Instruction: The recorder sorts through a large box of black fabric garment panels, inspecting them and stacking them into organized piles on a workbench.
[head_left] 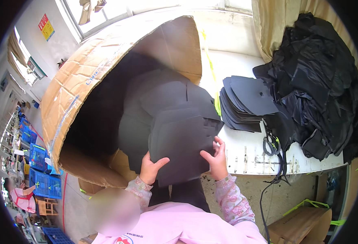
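Both my hands hold a flat stack of black cut sheet pieces [183, 140] in front of my chest. My left hand [151, 167] grips its lower left edge, thumb on top. My right hand [216, 159] holds the lower right edge, fingers spread along the side. More black pieces [154, 97] lie behind it inside a large cardboard box [81, 77] tipped on its side, its opening facing me.
A neat stack of black cut pieces [246, 103] lies on the white table [248, 150] to the right, beside a big heap of black scraps [317, 89]. Scissors [268, 144] and a cable sit near the table edge. Blue crates [40, 171] stand at far left.
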Demonstrator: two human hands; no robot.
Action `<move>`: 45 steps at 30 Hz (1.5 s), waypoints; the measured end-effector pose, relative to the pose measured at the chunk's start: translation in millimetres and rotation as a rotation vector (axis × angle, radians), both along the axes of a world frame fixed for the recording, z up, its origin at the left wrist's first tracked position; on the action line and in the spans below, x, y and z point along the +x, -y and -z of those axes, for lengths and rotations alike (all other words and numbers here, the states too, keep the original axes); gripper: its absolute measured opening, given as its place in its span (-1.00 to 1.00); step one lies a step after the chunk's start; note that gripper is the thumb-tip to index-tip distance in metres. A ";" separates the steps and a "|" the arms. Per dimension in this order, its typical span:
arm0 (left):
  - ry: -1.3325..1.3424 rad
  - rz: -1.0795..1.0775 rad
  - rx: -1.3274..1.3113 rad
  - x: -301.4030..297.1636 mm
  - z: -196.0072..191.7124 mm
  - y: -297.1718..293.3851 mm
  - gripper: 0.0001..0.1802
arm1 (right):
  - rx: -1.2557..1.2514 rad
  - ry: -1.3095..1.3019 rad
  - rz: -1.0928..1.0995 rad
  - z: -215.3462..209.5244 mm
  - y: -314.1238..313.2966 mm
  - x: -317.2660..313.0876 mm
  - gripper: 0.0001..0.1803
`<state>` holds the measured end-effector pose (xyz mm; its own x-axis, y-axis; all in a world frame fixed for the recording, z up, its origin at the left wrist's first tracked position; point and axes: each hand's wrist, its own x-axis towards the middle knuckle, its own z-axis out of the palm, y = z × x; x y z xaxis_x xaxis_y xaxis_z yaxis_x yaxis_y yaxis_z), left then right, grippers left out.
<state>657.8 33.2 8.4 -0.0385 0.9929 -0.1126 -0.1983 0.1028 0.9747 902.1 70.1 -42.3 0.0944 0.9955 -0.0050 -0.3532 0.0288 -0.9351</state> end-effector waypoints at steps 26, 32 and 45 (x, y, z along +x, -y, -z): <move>-0.103 0.704 0.355 146.0 28.9 -60.9 0.04 | 0.180 0.474 -0.048 -33.0 51.8 194.1 0.22; -0.093 0.603 0.432 158.9 6.6 -66.0 -0.06 | 0.142 0.253 0.030 -49.0 61.8 197.1 0.13; -0.069 0.730 0.242 170.3 33.5 -88.3 -0.07 | 0.252 0.636 0.155 -79.6 45.5 190.1 0.50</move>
